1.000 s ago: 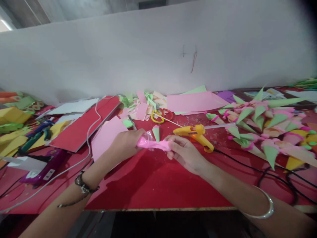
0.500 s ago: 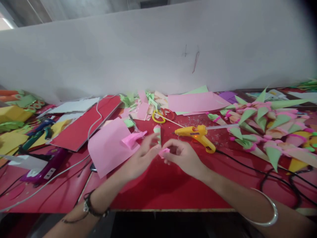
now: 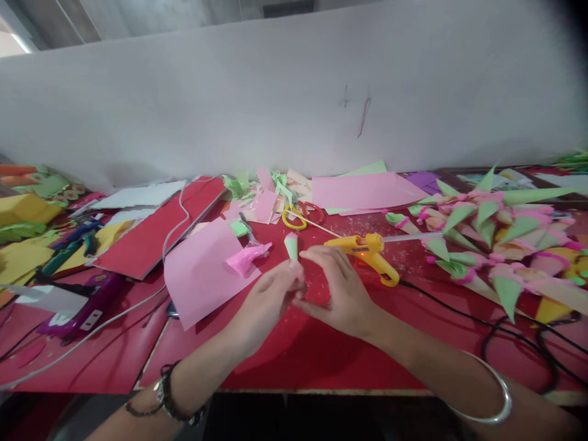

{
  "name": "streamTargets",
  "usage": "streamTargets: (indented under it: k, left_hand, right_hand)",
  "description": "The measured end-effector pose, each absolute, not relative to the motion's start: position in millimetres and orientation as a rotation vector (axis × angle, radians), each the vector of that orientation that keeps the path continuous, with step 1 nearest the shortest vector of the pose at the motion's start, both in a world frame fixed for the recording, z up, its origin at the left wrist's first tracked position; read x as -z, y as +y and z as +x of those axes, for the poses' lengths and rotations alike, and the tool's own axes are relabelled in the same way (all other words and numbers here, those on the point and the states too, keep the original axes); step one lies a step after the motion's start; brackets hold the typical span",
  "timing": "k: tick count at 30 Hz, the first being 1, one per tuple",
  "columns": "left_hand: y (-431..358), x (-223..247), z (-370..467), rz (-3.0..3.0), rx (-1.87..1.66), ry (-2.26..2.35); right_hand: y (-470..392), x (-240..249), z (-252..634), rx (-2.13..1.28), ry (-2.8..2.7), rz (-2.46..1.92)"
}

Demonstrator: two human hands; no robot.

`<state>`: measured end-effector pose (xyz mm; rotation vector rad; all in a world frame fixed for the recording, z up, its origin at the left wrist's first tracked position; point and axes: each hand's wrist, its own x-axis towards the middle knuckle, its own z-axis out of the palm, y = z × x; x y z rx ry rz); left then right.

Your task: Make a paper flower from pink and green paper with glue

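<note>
My left hand (image 3: pixel 271 300) is closed, its fingertips pinched round a small pink piece (image 3: pixel 295 267) that is mostly hidden. Just beyond those fingertips lies a small light green cone (image 3: pixel 291 245) with a pinkish top. My right hand (image 3: pixel 337 291) is beside it with thumb and fingers spread and nothing seen between them. Past the right fingers rests a yellow glue gun (image 3: pixel 367 248), its orange light lit and a clear glue stick in its back. To the left, a crumpled bright pink piece (image 3: pixel 245 260) lies on a pink sheet (image 3: pixel 206 269).
Yellow-handled scissors (image 3: pixel 294 217) and paper scraps (image 3: pixel 257 196) lie near the wall. Many green and pink paper cones (image 3: pixel 496 226) are heaped at right. A red board (image 3: pixel 160 229), pliers (image 3: pixel 62 254) and a purple tool (image 3: pixel 92 306) are at left. Cables cross both sides.
My right hand has let go of the small pink piece and opened. My left fingers have closed round a pink piece, and the green cone beyond them shows more fully.
</note>
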<state>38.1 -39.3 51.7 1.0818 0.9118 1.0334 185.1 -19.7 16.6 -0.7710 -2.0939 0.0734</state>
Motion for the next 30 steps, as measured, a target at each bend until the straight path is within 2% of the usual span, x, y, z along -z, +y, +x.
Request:
streamTargets:
  k: [4,13,23,30]
  left_hand:
    - [-29.4,-49.5,36.4,0.94,-1.014,0.974]
    - [-30.0,-45.2,46.5,0.687,-0.976,0.797]
    - [-28.5,-40.6,36.2,1.045,-0.886,0.829]
    - [-25.1,-29.5,32.9,0.883,-0.807,0.83]
  right_hand:
    - [-18.8,-15.1,184.3,-0.262,-2.069,-0.744]
    - [-18.5,-15.2,181.3,-0.302,-2.053,-0.835]
    - [-16.9,-16.0,181.6,-0.391,-1.98,-0.829]
    - [-17.6,-15.4,180.3,-0.444,-1.916,-0.835]
